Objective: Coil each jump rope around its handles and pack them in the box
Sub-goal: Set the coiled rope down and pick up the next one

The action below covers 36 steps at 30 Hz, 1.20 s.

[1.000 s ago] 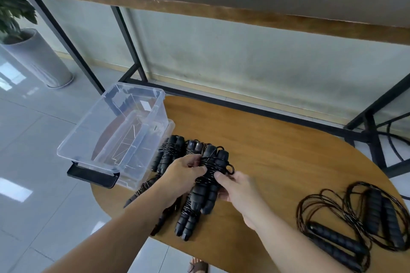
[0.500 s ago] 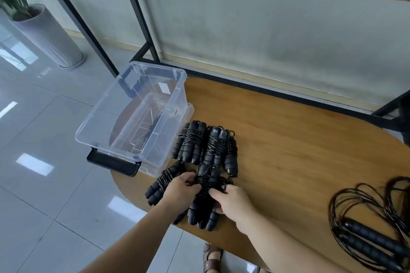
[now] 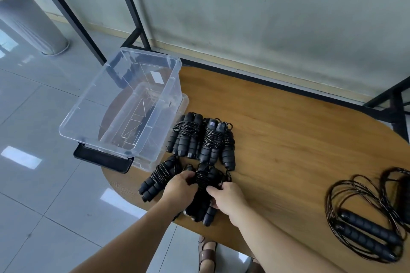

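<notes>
At table's [image 3: 288, 139] front-left edge, left hand [image 3: 179, 186] and right hand [image 3: 228, 195] both grip one coiled jump rope [image 3: 205, 186]. Clear box [image 3: 124, 104], nothing inside, overhangs left end; uncoiled ropes [image 3: 366, 217] right end.

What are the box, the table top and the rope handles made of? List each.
Box: clear glossy plastic, floor showing through. Table: wood or wood-look laminate, matte, visible grain. Loose jump rope's handles: probably black foam, matte, ribbed.

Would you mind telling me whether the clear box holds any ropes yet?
Empty: its floor shows through the clear box; coiled ropes lie beside it.
</notes>
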Available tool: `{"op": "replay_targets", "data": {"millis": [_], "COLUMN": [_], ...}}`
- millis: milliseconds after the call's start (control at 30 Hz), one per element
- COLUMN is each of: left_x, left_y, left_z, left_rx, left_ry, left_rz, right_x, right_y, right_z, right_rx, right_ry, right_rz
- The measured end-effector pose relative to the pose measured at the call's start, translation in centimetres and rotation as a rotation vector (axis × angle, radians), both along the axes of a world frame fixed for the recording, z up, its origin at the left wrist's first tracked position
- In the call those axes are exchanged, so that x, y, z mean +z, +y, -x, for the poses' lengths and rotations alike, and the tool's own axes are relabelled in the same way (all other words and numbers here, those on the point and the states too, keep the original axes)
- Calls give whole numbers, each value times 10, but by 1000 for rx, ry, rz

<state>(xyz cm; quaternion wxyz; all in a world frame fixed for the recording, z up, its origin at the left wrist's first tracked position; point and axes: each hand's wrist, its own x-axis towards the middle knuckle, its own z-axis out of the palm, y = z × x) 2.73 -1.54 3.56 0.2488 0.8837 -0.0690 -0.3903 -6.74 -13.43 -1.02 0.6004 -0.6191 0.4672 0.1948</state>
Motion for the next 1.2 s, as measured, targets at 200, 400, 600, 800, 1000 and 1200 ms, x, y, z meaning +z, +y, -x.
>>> {"op": "replay_targets", "data": {"millis": [200, 400, 600, 800, 1000, 1200], "left_x": [0, 16, 58, 88, 101, 84], "left_y": [3, -7, -37, -108, -186, -242], "left_z": [1, 4, 13, 58, 127, 188], "left_rx": [-43, 3, -1, -133, -339, -325], "left_ry": [-47, -252, -187, -37, 102, 374], "left_rz": [-25, 31, 200, 390, 449, 337], "right_x": [17, 38, 90, 124, 144, 134], "right_y": [-2, -11, -42, -93, -135, -188], "right_z": [1, 3, 17, 75, 160, 238], "right_rx": [-9, 92, -117, -456, -676, -790], "right_ry": [6, 42, -54, -104, -159, -87], "right_rz": [56, 208, 136, 212, 274, 278]}}
